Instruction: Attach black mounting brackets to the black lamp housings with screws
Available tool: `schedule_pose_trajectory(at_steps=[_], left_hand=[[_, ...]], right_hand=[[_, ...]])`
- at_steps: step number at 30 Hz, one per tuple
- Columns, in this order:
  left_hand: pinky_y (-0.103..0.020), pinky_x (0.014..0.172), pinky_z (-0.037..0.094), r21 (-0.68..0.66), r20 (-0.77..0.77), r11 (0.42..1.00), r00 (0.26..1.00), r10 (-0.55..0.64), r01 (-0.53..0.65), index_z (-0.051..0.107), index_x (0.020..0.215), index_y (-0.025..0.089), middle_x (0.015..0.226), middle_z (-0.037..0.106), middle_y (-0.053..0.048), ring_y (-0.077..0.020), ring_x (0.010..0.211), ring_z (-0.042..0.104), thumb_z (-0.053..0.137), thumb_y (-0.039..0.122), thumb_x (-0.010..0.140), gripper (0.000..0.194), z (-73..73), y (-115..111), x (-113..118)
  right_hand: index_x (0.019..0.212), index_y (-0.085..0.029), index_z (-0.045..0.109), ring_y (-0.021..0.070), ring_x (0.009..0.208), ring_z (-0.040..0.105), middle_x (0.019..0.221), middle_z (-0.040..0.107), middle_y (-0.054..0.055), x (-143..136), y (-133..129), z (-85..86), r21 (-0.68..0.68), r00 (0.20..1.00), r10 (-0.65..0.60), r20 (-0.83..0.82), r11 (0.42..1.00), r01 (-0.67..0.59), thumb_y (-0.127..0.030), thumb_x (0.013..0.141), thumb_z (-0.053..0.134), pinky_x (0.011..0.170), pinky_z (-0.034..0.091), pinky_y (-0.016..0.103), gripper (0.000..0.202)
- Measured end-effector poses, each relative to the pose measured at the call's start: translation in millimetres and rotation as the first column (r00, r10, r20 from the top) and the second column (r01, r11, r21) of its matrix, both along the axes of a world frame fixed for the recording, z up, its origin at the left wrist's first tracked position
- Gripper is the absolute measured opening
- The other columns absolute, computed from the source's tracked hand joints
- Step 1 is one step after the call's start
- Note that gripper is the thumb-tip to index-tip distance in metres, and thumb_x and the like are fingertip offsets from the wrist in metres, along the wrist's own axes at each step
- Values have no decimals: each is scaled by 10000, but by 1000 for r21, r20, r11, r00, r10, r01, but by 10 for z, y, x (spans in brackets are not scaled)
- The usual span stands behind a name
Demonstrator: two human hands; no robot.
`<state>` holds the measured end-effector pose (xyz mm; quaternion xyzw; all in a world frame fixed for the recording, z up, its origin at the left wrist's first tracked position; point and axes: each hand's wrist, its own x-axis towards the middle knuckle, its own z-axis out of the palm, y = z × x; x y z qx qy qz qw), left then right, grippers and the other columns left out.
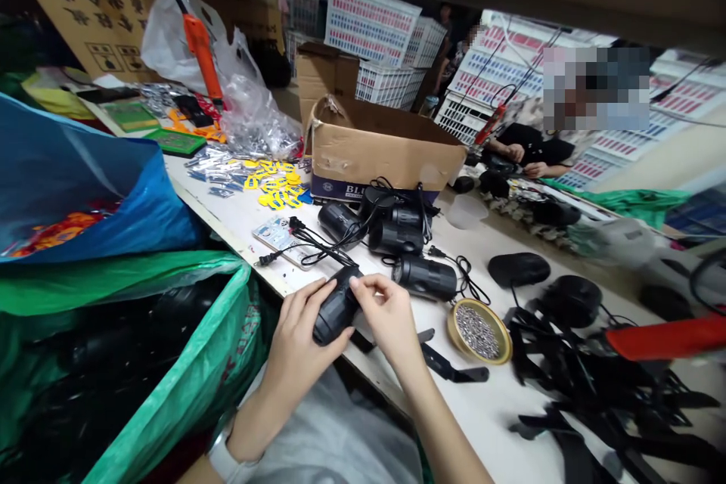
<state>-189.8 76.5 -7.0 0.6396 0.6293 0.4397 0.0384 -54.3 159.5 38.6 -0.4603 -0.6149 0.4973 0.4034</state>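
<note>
At the near table edge, both the left hand [298, 348] and right hand [386, 314] clasp one black lamp housing [336, 310], fingers wrapped tight around it, while four more housings [397, 236] lie beyond, one round dish of screws [479, 330] beside, and the tangled black brackets [595, 386] blur uncountably.

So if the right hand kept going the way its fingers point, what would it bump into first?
The right hand points up-left over the black lamp both hands hold. Past it, probably the black cable, then the phone; depth is unclear.
</note>
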Motion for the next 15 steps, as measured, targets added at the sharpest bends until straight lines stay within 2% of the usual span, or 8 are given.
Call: schedule_pose_trajectory(at_steps=[3,6,8,11,13,15], left_hand=[[-469,1067,493,16,-56,1000,998,21,-20,442,1447,213,1359,584,-125,-310,1242,534,737,230,849,667,7,105,128],[-472,1031,513,40,-19,997,997,70,-69,432,1419,174,1328,602,-140,-320,1206,551,739,207,829,666,-39,194,245],[-469,1016,521,49,12,995,996,87,-87,446,1389,178,1309,609,-139,-314,1190,564,695,185,852,592,-83,233,280],[-471,1019,522,45,37,996,997,75,-76,463,1358,190,1296,611,-136,-302,1193,574,626,164,885,501,-127,257,266],[-472,1024,523,43,42,997,998,55,-57,461,1364,190,1307,610,-135,-301,1200,573,648,196,881,518,-137,257,240],[-466,1027,524,49,44,998,998,43,-45,457,1375,186,1322,608,-135,-300,1205,570,688,223,864,562,-137,251,224]], right_hand=[[754,-177,693,162,662,505,792,527,32,-63,79,-18,244,987,-112,118,966,80,-457,905,609,614,431,307,329],[807,-186,686,182,731,531,867,526,43,-35,104,-13,345,979,-124,160,936,62,-381,897,597,688,455,331,232],[937,-186,683,217,858,569,971,541,70,26,74,-7,441,962,-65,267,896,-62,-314,891,571,784,481,361,176],[1116,-181,635,284,1056,555,1116,534,114,147,24,0,527,870,19,493,789,-316,-236,881,531,916,466,446,262],[1165,-175,593,296,1093,546,1133,545,124,223,28,2,528,843,48,536,760,-379,-226,919,515,933,463,471,263],[1182,-174,566,281,1080,559,1114,565,119,280,57,-4,525,855,96,510,753,-397,-237,976,502,933,478,466,225]])
